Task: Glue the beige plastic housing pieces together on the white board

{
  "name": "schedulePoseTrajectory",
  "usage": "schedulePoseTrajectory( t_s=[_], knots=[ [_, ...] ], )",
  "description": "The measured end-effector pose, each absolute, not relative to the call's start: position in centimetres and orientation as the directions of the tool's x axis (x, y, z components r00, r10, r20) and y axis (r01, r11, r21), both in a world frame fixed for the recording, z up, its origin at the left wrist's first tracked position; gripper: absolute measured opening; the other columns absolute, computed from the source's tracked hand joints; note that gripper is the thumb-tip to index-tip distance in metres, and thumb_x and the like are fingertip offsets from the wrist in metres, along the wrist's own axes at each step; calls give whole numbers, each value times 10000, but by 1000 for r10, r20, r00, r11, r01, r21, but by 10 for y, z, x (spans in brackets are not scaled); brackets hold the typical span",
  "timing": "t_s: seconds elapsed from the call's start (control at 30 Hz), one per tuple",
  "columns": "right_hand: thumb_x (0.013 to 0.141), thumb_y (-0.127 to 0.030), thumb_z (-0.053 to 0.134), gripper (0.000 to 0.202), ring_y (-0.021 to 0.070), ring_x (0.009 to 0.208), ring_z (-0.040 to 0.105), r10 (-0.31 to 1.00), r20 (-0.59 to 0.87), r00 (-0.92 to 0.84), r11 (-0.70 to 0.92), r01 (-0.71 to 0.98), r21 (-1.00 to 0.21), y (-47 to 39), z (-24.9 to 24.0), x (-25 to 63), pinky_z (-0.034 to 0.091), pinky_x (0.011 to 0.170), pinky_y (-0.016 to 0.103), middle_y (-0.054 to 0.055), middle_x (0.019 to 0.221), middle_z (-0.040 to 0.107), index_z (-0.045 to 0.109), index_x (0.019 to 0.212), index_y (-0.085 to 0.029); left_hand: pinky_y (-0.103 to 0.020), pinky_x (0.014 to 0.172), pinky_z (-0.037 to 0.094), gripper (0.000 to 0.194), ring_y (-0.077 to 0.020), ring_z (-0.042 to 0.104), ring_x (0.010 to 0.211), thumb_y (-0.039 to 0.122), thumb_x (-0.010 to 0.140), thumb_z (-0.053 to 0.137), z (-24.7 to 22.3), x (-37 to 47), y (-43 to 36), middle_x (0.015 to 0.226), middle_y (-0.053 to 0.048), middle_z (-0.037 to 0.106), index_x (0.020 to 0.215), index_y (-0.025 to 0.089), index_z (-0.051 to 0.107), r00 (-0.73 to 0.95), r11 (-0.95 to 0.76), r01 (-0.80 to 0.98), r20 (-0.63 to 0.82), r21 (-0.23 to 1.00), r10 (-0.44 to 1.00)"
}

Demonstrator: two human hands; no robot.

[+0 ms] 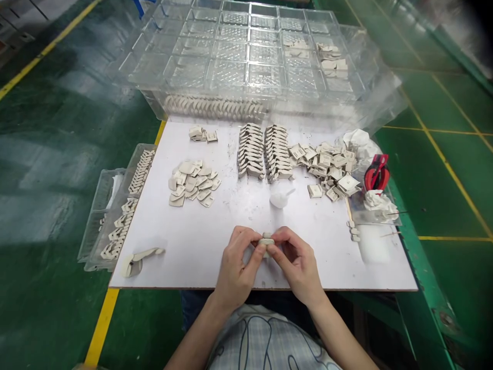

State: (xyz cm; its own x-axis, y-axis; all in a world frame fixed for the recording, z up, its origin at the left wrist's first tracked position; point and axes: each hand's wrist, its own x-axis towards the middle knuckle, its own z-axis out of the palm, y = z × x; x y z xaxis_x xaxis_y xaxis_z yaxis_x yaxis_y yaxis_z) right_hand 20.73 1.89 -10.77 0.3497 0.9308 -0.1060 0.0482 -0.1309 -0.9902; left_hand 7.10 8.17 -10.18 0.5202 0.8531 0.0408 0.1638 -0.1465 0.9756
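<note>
Near the front edge of the white board, a small beige plastic part (pixel 266 240) is pinched between both hands. My left hand (pixel 241 259) grips its left side with thumb and fingertips, and my right hand (pixel 295 257) does the same on the right. Fingers cover much of the part, so its full shape is hidden. Just beyond the hands stands a small white cup with a handle (pixel 280 199). Two neat rows of beige parts, a left row (pixel 251 151) and a right row (pixel 278 153), lie farther back.
A loose pile of curved beige pieces (pixel 194 182) lies left, square pieces (pixel 331 167) right. One long beige part (pixel 142 257) rests front left. Red-and-black clamp (pixel 376 173) and crumpled white cloth (pixel 379 204) sit at right. A clear compartment tray (pixel 246 61) spans the back.
</note>
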Motion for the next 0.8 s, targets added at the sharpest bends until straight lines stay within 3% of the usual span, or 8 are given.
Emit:
schedulePoseTrajectory(
  t_s=[0.37,0.8],
  knots=[
    [917,-387,675,153,167,806,592,935,-62,350,-85,51,-995,16,-114,207,462,714,280,19,844,648,686,928,-235,-324,766,469,136,-202,551,887,279,991,516,-102,71,80,870,-40,583,912,219,609,487,-82,99,24,992,873],
    [932,-344,647,147,144,725,526,925,-51,377,-84,70,-994,18,-108,204,420,646,268,-7,779,575,625,849,-225,-319,756,469,119,-203,557,886,229,981,512,-102,72,81,839,-35,608,891,218,590,502,-160,165,57,973,863]
  ],
)
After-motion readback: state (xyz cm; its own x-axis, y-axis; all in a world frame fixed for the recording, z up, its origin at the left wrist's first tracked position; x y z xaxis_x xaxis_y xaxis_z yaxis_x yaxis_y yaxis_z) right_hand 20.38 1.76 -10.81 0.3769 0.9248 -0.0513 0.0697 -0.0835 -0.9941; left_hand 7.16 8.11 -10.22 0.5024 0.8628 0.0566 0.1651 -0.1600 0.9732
